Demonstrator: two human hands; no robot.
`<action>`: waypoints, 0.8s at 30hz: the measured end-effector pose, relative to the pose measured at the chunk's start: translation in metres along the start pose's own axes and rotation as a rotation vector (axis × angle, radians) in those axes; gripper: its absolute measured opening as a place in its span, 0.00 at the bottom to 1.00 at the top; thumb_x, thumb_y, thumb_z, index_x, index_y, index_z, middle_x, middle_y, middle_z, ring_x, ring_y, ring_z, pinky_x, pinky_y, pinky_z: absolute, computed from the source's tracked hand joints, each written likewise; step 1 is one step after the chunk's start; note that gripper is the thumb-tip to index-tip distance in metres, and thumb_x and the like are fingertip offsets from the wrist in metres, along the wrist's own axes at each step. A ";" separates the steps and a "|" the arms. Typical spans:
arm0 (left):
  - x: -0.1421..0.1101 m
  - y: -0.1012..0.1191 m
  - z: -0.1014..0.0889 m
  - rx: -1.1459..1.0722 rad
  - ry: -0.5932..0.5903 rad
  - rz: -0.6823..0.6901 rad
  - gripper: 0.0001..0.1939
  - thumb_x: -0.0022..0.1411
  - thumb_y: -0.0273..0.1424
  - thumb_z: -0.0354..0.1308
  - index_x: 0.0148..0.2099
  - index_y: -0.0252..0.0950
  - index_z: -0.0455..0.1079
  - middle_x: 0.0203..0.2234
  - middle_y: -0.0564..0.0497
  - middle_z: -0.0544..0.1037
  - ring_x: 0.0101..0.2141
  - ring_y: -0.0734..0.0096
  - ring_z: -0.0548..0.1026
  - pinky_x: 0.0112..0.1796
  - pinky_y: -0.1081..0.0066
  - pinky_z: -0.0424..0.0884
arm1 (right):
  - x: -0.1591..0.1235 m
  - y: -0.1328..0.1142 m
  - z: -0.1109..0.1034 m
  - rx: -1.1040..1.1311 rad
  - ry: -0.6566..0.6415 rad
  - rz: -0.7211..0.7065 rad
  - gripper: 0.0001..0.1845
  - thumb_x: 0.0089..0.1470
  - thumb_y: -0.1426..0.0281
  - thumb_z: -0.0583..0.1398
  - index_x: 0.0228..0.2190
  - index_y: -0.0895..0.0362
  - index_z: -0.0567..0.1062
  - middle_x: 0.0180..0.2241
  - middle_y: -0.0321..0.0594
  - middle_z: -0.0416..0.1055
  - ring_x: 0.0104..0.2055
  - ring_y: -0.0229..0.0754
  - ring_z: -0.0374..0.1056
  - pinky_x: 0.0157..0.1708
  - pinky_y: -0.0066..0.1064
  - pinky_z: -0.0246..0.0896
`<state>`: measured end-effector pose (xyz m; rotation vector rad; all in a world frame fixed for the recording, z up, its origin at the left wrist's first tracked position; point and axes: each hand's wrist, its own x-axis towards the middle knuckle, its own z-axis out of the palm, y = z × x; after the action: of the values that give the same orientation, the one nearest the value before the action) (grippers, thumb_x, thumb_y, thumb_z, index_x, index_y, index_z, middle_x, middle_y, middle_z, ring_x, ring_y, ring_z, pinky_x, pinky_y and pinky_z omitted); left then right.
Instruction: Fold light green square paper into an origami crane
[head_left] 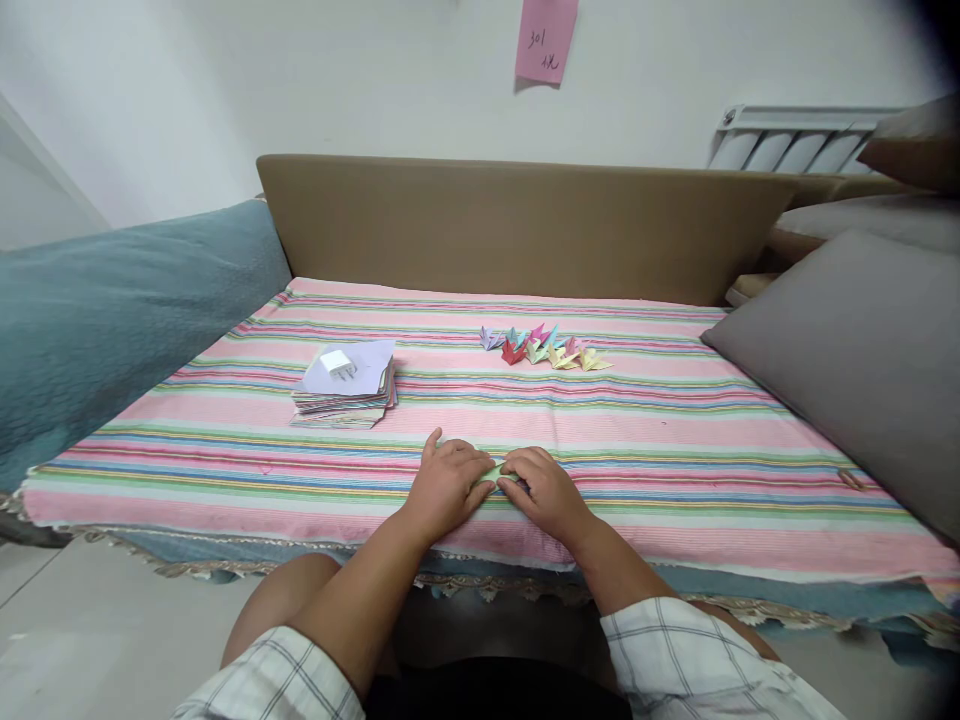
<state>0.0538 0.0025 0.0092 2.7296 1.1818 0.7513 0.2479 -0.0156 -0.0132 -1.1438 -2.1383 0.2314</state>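
A small piece of light green folded paper lies on the striped cloth close to the front edge. My left hand has its thumb and fingertips closed on the paper's left side, with one outer finger sticking up. On the other side, my right hand pinches the paper's right part between bent fingers and thumb. Much of the paper is hidden under the fingers. Further back stand several folded paper cranes in red, pink, blue, purple, green and yellow.
To the left is a stack of square paper sheets topped by a white plug adapter. Grey cushions fill the right side. A brown backrest closes off the back, and a small brown object lies at the right.
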 end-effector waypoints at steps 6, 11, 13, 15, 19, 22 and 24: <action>0.005 0.006 0.000 0.041 -0.021 0.042 0.10 0.62 0.37 0.54 0.44 0.44 0.72 0.39 0.52 0.79 0.41 0.65 0.73 0.57 0.48 0.45 | -0.002 0.000 -0.003 -0.077 -0.013 -0.003 0.12 0.58 0.66 0.54 0.40 0.53 0.74 0.45 0.45 0.69 0.47 0.48 0.62 0.47 0.43 0.61; 0.006 0.005 0.000 0.042 -0.064 0.040 0.10 0.61 0.36 0.54 0.44 0.43 0.72 0.40 0.52 0.79 0.41 0.64 0.73 0.56 0.49 0.48 | -0.007 0.004 -0.006 -0.122 -0.023 0.053 0.13 0.59 0.66 0.53 0.39 0.54 0.76 0.46 0.45 0.69 0.48 0.48 0.62 0.48 0.44 0.60; 0.007 0.005 0.001 0.041 -0.078 0.041 0.10 0.62 0.36 0.54 0.44 0.43 0.72 0.40 0.51 0.78 0.41 0.64 0.73 0.55 0.50 0.49 | -0.009 0.005 -0.009 -0.125 -0.031 0.077 0.13 0.58 0.65 0.53 0.39 0.54 0.77 0.46 0.46 0.70 0.48 0.48 0.62 0.48 0.44 0.60; 0.008 0.005 0.001 0.045 -0.087 0.037 0.09 0.62 0.36 0.54 0.43 0.43 0.72 0.40 0.51 0.79 0.41 0.64 0.73 0.55 0.51 0.51 | -0.011 0.007 -0.011 -0.112 -0.029 0.093 0.13 0.58 0.65 0.54 0.38 0.54 0.77 0.46 0.46 0.70 0.48 0.48 0.62 0.48 0.44 0.60; 0.009 0.006 0.002 0.056 -0.103 0.028 0.08 0.62 0.35 0.54 0.41 0.42 0.72 0.37 0.51 0.79 0.40 0.64 0.74 0.52 0.52 0.54 | -0.013 0.010 -0.012 -0.041 -0.003 0.181 0.11 0.57 0.66 0.55 0.33 0.53 0.77 0.44 0.44 0.71 0.49 0.48 0.63 0.47 0.44 0.61; 0.010 0.006 0.002 0.053 -0.107 0.021 0.08 0.61 0.35 0.55 0.40 0.40 0.73 0.35 0.50 0.79 0.39 0.64 0.74 0.50 0.55 0.57 | -0.012 0.013 -0.010 0.023 0.013 0.266 0.10 0.56 0.66 0.56 0.28 0.53 0.77 0.43 0.44 0.71 0.50 0.49 0.63 0.47 0.44 0.60; 0.010 0.006 0.002 0.051 -0.112 0.010 0.08 0.60 0.35 0.56 0.39 0.40 0.73 0.35 0.49 0.79 0.38 0.63 0.74 0.49 0.56 0.59 | -0.011 0.014 -0.008 0.056 0.015 0.315 0.10 0.55 0.66 0.56 0.27 0.53 0.77 0.44 0.45 0.70 0.51 0.49 0.62 0.48 0.45 0.59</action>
<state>0.0643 0.0061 0.0131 2.7798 1.1800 0.5688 0.2670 -0.0175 -0.0189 -1.4409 -1.9190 0.4201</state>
